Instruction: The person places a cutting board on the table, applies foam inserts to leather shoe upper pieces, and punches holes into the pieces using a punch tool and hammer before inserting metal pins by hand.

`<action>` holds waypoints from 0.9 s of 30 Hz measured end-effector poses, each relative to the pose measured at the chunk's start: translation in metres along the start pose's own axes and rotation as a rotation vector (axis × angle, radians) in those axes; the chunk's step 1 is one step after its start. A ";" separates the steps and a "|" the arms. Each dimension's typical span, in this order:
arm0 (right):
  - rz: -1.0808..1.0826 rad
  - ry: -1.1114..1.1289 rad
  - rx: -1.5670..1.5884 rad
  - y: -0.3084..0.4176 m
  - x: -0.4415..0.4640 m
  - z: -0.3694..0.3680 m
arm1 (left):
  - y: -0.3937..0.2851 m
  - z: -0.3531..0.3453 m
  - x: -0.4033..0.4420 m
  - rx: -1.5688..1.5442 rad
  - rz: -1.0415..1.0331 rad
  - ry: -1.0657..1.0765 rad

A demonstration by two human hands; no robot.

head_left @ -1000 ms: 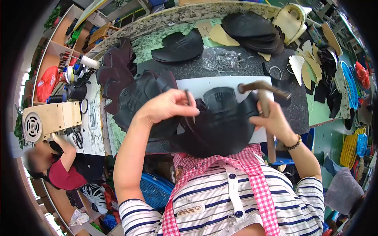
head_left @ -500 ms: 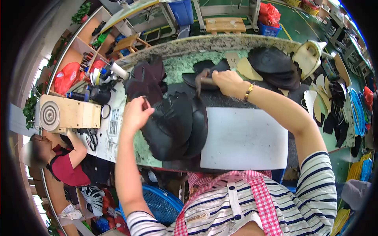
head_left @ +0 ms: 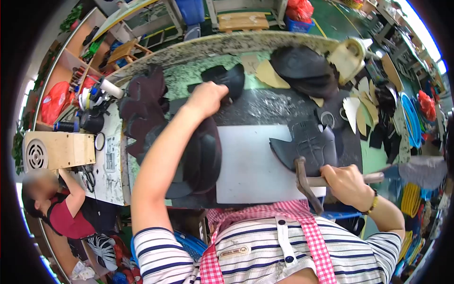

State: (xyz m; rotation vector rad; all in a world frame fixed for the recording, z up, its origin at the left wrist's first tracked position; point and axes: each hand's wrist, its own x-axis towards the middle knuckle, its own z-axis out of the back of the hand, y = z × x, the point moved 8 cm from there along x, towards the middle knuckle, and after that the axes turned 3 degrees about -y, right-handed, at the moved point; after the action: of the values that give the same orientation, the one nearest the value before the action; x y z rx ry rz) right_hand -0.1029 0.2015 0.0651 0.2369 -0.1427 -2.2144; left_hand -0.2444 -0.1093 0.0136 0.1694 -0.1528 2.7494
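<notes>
My right hand [head_left: 347, 186] is wrapped around the wooden handle of a hammer [head_left: 303, 179], low over the right front of the white board [head_left: 250, 163]. Just beyond the hammer head lies a black leather piece [head_left: 309, 142] with slits and curved lines, partly on the board. My left hand [head_left: 206, 98] reaches across to the far side of the bench, its fingers closed at the edge of a black leather piece [head_left: 234, 78]; the fingertips are partly hidden. Under my left forearm sits a stack of black leather pieces [head_left: 201, 158], partly covered by the arm.
Dark brown pieces [head_left: 142, 99] are piled at the left. Another black stack [head_left: 302, 71] and a cream-coloured machine part [head_left: 349, 59] stand at the far right. Pale scraps [head_left: 362, 111] lie beyond the board. A co-worker [head_left: 71, 206] sits at the left beside a wooden box [head_left: 64, 147].
My left hand has left the near stack and reached to the far pieces. My right hand has brought the hammer right and nearer. A black piece now lies on the board's right side.
</notes>
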 end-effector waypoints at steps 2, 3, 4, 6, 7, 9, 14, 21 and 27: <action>-0.099 -0.048 0.290 -0.005 -0.007 -0.001 | -0.009 0.037 -0.007 -0.024 -0.037 -0.187; -0.192 -0.048 0.397 -0.018 -0.010 -0.005 | -0.028 0.067 -0.012 -0.063 -0.057 -0.270; -0.316 -0.038 0.408 -0.025 -0.010 0.008 | -0.051 0.100 -0.026 -0.103 -0.069 -0.351; -0.351 -0.189 0.752 -0.034 -0.002 0.024 | -0.098 0.143 -0.058 -0.184 0.053 -0.282; -0.369 -0.258 0.826 -0.038 0.004 0.027 | -0.123 0.147 -0.077 -0.289 0.060 -0.174; -0.383 -0.233 0.935 -0.041 0.021 0.028 | -0.173 0.121 -0.114 -0.396 0.056 0.066; -0.159 -0.034 0.703 -0.016 0.060 -0.017 | -0.161 0.047 -0.146 -0.951 0.192 -0.061; -0.013 0.037 0.591 0.005 0.070 -0.024 | -0.096 -0.023 -0.135 -1.358 0.771 -0.336; -0.141 0.178 0.631 -0.003 0.071 -0.034 | -0.101 -0.024 -0.134 -1.332 0.756 -0.316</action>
State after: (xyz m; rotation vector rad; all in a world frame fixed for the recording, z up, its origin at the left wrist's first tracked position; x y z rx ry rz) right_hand -0.1401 0.1467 0.0233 0.8063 -0.7457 -2.2144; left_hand -0.0848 -0.0622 -0.0208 0.1745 -2.3801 2.5365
